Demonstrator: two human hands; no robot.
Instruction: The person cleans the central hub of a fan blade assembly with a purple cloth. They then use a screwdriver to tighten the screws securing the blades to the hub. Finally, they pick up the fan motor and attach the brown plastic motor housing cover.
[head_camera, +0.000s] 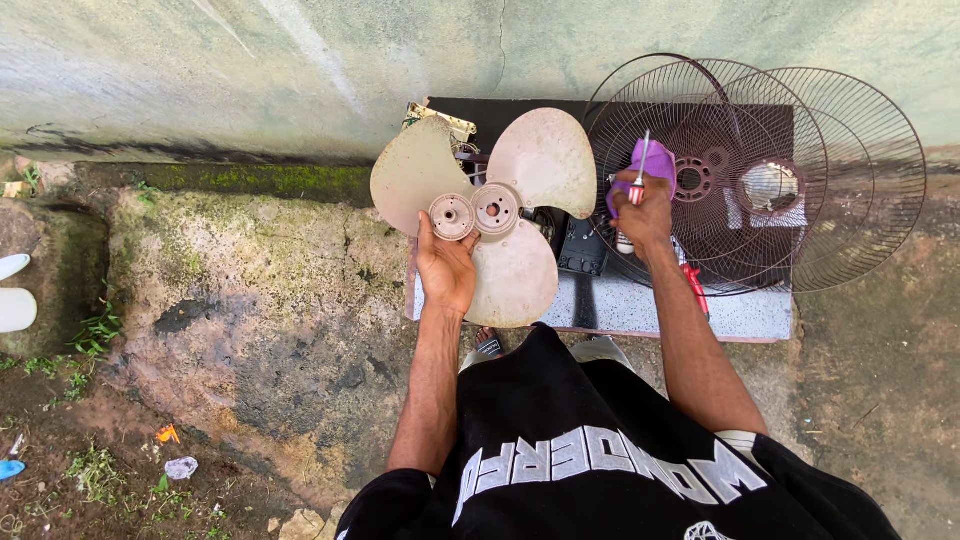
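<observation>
Two hands are busy in the head view, near the middle of the frame. The left hand (447, 268) is up, with its grip closed on a small round cap (452, 216), pinched between thumb and fingers. The cap sits just beside the hub of a pale fan blade (520, 200) with three wide wings. The blade fills the upper middle of the frame, and the left hand touches its lower wing. I cannot tell if the hand carries the blade or if the blade rests on something below.

The right hand (643, 205) is right of the blade. Its grip is closed around a purple cloth (655, 160) and a screwdriver (638, 180) with a red and white handle, whose thin metal tip points up.

In the upper right lie round wire fan guards (800, 180), stacked partly over each other. They rest on a speckled tabletop (640, 305), which is low to the ground. A dark fan part (583, 245) sits under the blade. Another red tool (694, 285) lies by the right wrist.

What could go wrong? The cap is small and held by fingertips only, so it could slip and roll off into the dirt and rocks on the left. The right hand holds two things at once, so the screwdriver could slide out of the cloth.
</observation>
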